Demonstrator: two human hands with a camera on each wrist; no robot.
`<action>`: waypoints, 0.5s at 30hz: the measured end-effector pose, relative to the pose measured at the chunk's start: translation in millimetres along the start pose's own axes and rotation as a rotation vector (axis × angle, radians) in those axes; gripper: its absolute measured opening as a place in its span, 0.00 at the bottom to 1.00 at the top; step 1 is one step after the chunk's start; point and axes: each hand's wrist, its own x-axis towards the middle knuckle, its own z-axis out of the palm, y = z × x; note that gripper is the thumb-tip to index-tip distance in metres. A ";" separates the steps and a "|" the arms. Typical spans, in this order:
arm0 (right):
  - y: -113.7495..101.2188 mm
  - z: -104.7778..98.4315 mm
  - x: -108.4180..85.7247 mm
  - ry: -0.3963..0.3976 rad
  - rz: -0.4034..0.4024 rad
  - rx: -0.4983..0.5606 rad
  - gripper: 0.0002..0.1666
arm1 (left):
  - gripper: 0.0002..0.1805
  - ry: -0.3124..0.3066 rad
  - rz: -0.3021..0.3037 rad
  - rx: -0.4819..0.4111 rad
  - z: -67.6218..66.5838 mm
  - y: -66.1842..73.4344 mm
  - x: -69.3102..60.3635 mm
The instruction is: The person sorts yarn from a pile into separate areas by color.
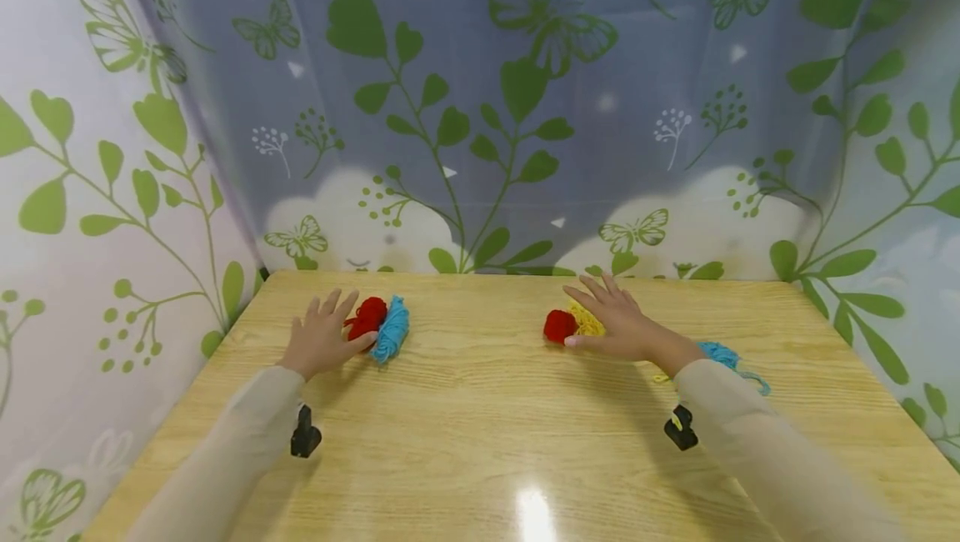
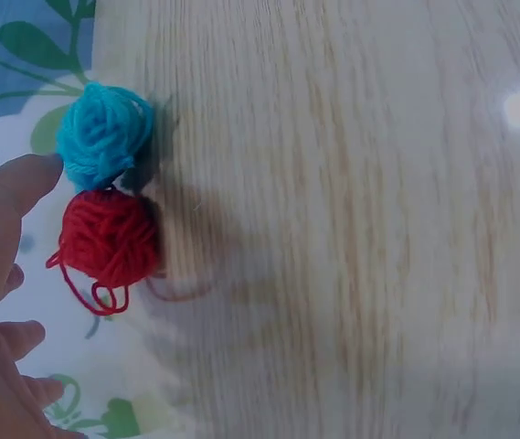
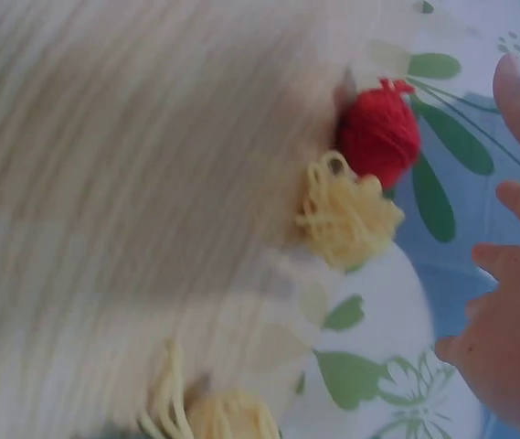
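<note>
Nothing is gripped by the spread left hand (image 1: 322, 336) or right hand (image 1: 621, 325), and red yarn (image 1: 371, 314) is set against blue yarn (image 1: 393, 329) near the left, perhaps to check rolling.

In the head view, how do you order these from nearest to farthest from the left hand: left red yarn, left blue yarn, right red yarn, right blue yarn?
1. Left red yarn: beside the left hand.
2. Left blue yarn: just right of that red.
3. Right red yarn: by the right hand.
4. Right blue yarn: farthest right, beyond the right hand.
</note>
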 end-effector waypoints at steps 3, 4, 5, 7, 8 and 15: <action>-2.5 8.4 5.2 0.010 -0.008 0.036 0.50 | 0.42 0.020 0.018 -0.019 5.5 0.3 3.7; -3.2 11.1 7.2 0.011 -0.007 0.048 0.50 | 0.41 0.029 0.027 -0.033 7.3 0.3 4.9; -4.1 13.7 9.1 0.012 -0.004 0.059 0.50 | 0.41 0.037 0.035 -0.046 9.8 -0.3 6.3; -5.5 18.1 12.5 0.014 0.001 0.086 0.50 | 0.39 0.044 0.045 -0.079 16.0 -2.1 9.3; -6.1 20.0 14.0 0.011 0.006 0.091 0.50 | 0.39 0.046 0.048 -0.096 19.3 -2.9 10.8; -5.5 29.3 23.4 0.014 -0.021 0.080 0.46 | 0.35 0.078 -0.013 -0.231 37.0 -2.0 16.2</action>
